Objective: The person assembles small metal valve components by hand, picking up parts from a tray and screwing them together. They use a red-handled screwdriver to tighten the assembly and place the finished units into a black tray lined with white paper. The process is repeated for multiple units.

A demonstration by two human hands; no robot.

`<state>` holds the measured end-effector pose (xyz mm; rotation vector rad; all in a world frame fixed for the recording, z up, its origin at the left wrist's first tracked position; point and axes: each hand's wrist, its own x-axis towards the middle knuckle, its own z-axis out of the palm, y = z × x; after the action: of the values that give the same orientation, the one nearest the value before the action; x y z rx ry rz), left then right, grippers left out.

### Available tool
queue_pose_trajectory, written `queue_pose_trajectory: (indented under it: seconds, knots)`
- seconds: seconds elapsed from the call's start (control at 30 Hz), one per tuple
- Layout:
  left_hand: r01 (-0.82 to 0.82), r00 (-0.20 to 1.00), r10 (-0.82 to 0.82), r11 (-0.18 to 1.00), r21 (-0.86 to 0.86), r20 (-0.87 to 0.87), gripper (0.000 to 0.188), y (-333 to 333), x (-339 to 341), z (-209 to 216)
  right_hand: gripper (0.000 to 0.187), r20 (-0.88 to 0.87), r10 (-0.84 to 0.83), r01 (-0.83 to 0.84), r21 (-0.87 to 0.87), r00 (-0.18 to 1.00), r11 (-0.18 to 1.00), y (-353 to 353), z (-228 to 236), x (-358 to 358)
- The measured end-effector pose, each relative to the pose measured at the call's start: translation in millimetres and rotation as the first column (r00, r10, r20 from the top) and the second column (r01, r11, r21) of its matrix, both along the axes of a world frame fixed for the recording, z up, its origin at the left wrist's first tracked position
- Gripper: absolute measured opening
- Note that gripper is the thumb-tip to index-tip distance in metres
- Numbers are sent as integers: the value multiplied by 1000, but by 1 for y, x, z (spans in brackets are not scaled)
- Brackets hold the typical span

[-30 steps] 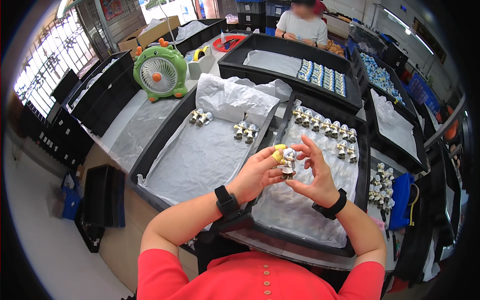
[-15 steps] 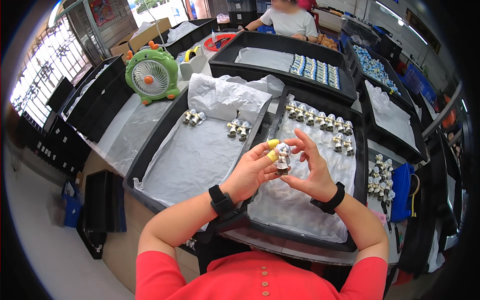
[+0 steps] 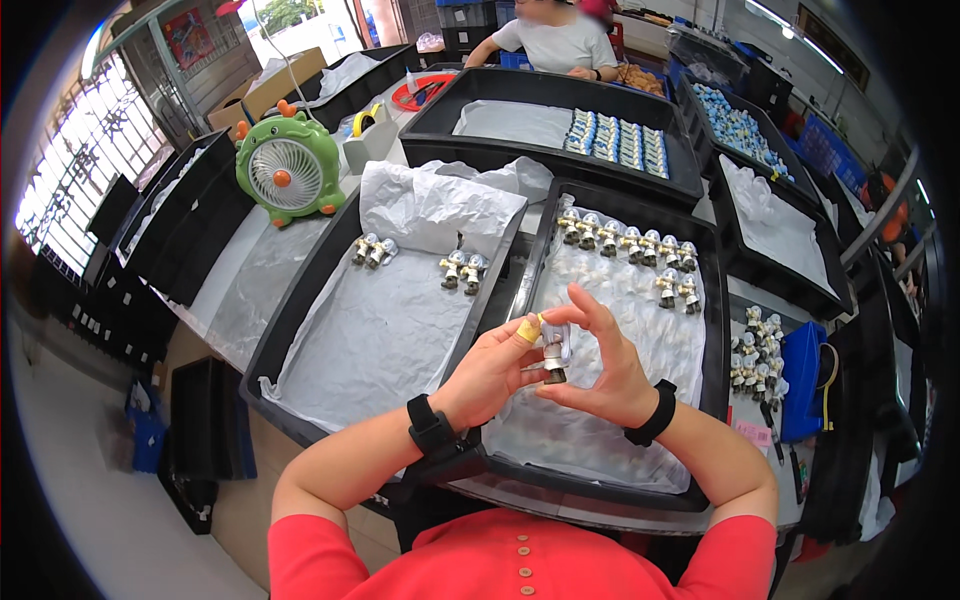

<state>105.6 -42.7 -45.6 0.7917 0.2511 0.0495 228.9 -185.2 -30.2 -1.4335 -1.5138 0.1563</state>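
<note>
Over the front tray, a small figurine (image 3: 554,358) with pale hair, white clothing and dark feet stands upright between my hands. My left hand (image 3: 488,372) grips it from the side, with yellow covers on its fingertips. Curled around the other side, my right hand (image 3: 618,378) has its index fingertip at the figurine's head and its thumb by the feet. Fingers partly hide the figurine. Beneath is the right black tray (image 3: 712,370), lined with white sheeting, where similar figurines (image 3: 630,240) lie in a row at the far end. The left black tray (image 3: 300,310) holds a few more.
More figurines (image 3: 757,355) cluster on the table at right, beside a blue container (image 3: 803,380). A green fan (image 3: 288,168) stands at far left. Beyond the trays is a larger black tray (image 3: 490,150) with blue-and-white pieces. Another person (image 3: 560,45) sits behind it.
The figurine has turned so its front no longer faces me. Both hands have shifted slightly left and down with it, and the whole view has moved a little.
</note>
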Motion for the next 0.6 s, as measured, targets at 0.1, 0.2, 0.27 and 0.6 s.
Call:
queue_pose_trajectory:
  seconds: [0.1, 0.2, 0.27, 0.6]
  knots:
    - [41, 994, -50, 994, 99, 96, 45, -5, -2, 11, 107, 106, -17, 13, 33, 994, 999, 1, -2, 1]
    - [60, 989, -83, 981, 186, 121, 45, -5, -3, 16, 106, 113, -57, 49, 69, 992, 996, -1, 2, -5]
    - [61, 984, -86, 986, 156, 154, 45, -6, -3, 17, 104, 96, -45, 36, 89, 994, 995, -1, 2, -6]
    - [125, 956, -123, 992, 9, 266, 41, -3, -5, 23, 103, 223, -123, 98, 121, 967, 988, -2, 11, -8]
